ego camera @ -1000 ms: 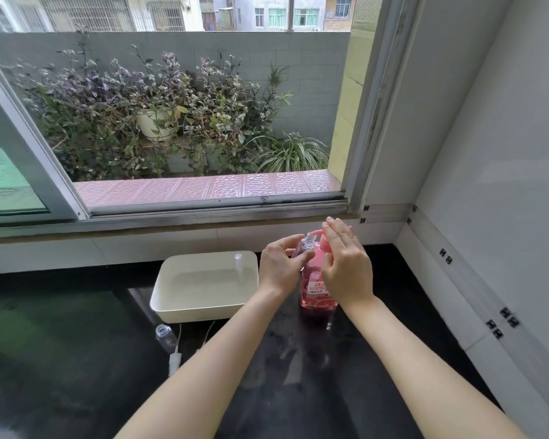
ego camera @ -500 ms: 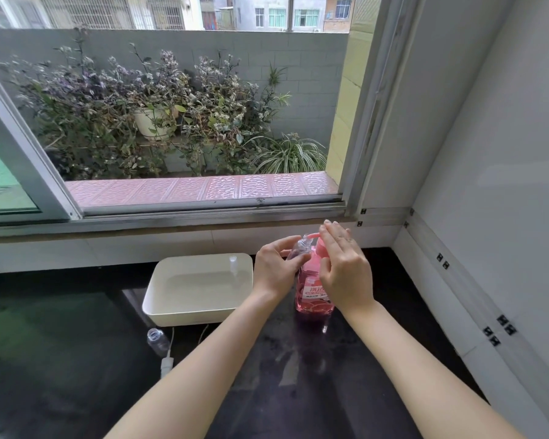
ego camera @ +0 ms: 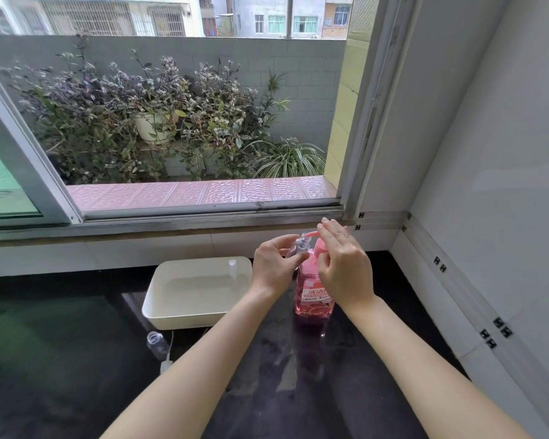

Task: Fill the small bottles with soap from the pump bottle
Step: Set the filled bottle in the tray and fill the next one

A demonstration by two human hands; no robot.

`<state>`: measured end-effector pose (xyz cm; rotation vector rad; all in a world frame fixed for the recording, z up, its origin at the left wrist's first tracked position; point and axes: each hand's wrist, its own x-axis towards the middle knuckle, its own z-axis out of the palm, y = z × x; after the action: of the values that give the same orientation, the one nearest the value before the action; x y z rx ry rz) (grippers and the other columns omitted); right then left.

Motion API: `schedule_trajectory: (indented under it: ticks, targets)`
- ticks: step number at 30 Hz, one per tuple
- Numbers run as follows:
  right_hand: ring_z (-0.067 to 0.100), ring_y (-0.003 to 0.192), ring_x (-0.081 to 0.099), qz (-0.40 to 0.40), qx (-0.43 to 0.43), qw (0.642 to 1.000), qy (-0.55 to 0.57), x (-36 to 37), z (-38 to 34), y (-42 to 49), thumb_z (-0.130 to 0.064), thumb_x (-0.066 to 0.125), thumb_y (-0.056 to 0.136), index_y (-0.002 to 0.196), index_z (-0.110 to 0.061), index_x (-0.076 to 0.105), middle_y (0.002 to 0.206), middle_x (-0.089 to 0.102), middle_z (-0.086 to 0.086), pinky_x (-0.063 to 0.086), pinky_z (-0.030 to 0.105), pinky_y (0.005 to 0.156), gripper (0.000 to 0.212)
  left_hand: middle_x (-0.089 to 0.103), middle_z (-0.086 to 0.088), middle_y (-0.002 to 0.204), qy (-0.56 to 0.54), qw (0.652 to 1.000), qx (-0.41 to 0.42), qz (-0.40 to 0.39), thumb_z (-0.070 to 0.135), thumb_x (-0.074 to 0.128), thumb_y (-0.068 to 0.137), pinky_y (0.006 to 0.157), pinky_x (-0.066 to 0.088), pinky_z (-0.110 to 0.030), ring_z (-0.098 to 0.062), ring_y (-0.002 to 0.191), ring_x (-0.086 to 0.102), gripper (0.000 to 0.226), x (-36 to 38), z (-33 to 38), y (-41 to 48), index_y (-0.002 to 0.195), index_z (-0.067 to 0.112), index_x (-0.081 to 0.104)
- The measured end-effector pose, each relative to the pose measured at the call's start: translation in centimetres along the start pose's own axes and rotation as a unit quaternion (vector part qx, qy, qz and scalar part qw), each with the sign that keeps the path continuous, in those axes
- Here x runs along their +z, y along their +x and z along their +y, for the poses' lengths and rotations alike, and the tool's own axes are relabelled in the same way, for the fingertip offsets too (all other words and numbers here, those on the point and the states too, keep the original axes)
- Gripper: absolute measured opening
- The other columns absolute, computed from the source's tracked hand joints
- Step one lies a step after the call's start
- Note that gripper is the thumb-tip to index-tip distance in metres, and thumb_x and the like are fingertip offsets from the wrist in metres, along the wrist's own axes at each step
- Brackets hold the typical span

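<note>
A: small bottle (ego camera: 298, 247) is up at the spout of the pump bottle (ego camera: 313, 296), tilted, mouth against the nozzle tip. Our left hand (ego camera: 274, 267) pinches it, fingers and thumb curled round the body
B: right hand (ego camera: 343, 267)?
A: laid over the pump head, fingers straight and close together, gripping nothing. We read it as the press step
B: risks?
A: narrow mouth, wider spout. If the mouth sits off the tip when we push, soap runs down the outside and over our fingers. Only the pressing hand is on the pump bottle, so an off-centre push could tip it or skid it on the glossy counter (ego camera: 76, 375). Squeezing the small bottle too hard could also push soap back out
B: contents?
A: pump bottle shows pink soap, but the label and our hands hide the level. We can't tell the level in the held bottle, it's too small. A second small bottle (ego camera: 155, 340) sits uncapped on the counter just in front of the tray (ego camera: 184, 321) and looks empty. A white pump insert (ego camera: 165, 366) is beside it. The tray holds one small clear cap (ego camera: 232, 267), upright near its far right corner
</note>
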<state>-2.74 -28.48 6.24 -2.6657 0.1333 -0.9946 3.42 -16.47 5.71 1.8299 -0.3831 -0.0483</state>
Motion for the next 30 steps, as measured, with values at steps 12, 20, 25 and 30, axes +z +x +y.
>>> schedule_trajectory:
  ticks: [12, 20, 25, 30]
  targets:
    - [0.030, 0.124, 0.050, 0.015, 0.001, 1.000, 0.017, 0.9, 0.2, -0.9, 0.005, 0.055, 0.079, 0.123, 0.002, 0.056, 0.129, 0.056, 0.019, 0.036, 0.042, 0.106, 0.044, 0.074, -0.005, 0.098, -0.002, 1.000, -0.011, 0.004, 0.019, 0.080, 0.070, 0.087, 0.057, -0.037, -0.016, 0.090, 0.069, 0.038, 0.3, -0.3, -0.5, 0.106, 0.012, 0.069]
    - [0.032, 0.133, 0.036, -0.008, 0.027, 0.999, 0.023, -0.7, -0.6, -0.3, -0.016, 0.042, 0.076, 0.134, -0.002, 0.045, 0.139, 0.046, 0.016, 0.023, 0.048, 0.111, 0.059, 0.072, -0.008, 0.104, 0.021, 1.000, -0.010, -0.003, 0.021, 0.079, 0.072, 0.090, 0.055, -0.040, -0.018, 0.096, 0.067, 0.041, 0.3, 0.5, 0.2, 0.109, 0.009, 0.067]
    - [0.030, 0.139, 0.021, -0.024, 0.013, 1.000, 0.015, -0.4, -0.8, -0.6, -0.009, 0.053, 0.082, 0.139, -0.006, 0.038, 0.149, 0.031, 0.013, 0.015, 0.050, 0.114, 0.060, 0.073, -0.011, 0.099, -0.004, 0.999, -0.042, -0.007, 0.017, 0.080, 0.070, 0.089, 0.055, -0.043, -0.020, 0.095, 0.068, 0.038, -0.2, 0.2, 0.0, 0.104, 0.006, 0.067]
    - [0.030, 0.139, 0.023, -0.001, -0.057, 0.998, -0.027, 0.1, -2.0, -1.9, -0.003, 0.053, 0.076, 0.135, -0.013, 0.042, 0.147, 0.037, 0.014, 0.010, 0.051, 0.114, 0.061, 0.073, -0.010, 0.092, -0.010, 0.999, -0.047, 0.007, 0.015, 0.080, 0.069, 0.086, 0.057, -0.039, -0.021, 0.090, 0.068, 0.033, -1.9, -0.9, -1.1, 0.099, 0.009, 0.067]
